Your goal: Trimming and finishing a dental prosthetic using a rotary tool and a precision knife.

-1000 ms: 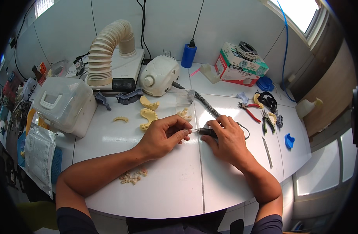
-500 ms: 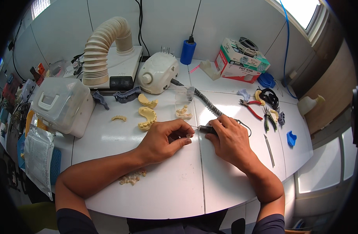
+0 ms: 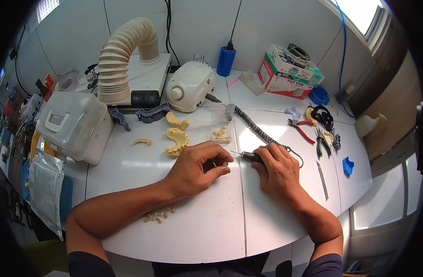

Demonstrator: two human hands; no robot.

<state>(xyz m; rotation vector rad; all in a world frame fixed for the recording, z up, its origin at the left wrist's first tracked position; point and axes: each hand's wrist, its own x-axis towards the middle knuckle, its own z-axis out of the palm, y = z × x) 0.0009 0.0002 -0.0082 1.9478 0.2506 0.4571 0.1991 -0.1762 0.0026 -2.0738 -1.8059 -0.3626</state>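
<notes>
My left hand [image 3: 195,168] pinches a small pale dental piece [image 3: 225,164] between thumb and fingertips; most of it is hidden by the fingers. My right hand [image 3: 280,171] wraps around a dark rotary handpiece [image 3: 250,156], its thin bur pointing left at the left hand, with a small gap between. A ribbed hose [image 3: 253,124] runs from the handpiece back toward a white motor unit [image 3: 190,85]. Just beyond my hands lies an open clear box [image 3: 221,137] holding pale tooth pieces. Yellow plaster dental models [image 3: 177,143] rest beyond the left hand.
Beside my left forearm lies a pile of small pale scraps [image 3: 160,213]. Pliers [image 3: 322,143], a metal blade-like tool [image 3: 322,181] and a blue mould [image 3: 347,166] lie at right. A plastic case [image 3: 75,124] and a ribbed duct [image 3: 114,64] stand at left; boxes [image 3: 290,74] at the back.
My right hand has drawn the handpiece slightly right, so the bur has come away from the piece in my left hand. The whole view has shifted a little.
</notes>
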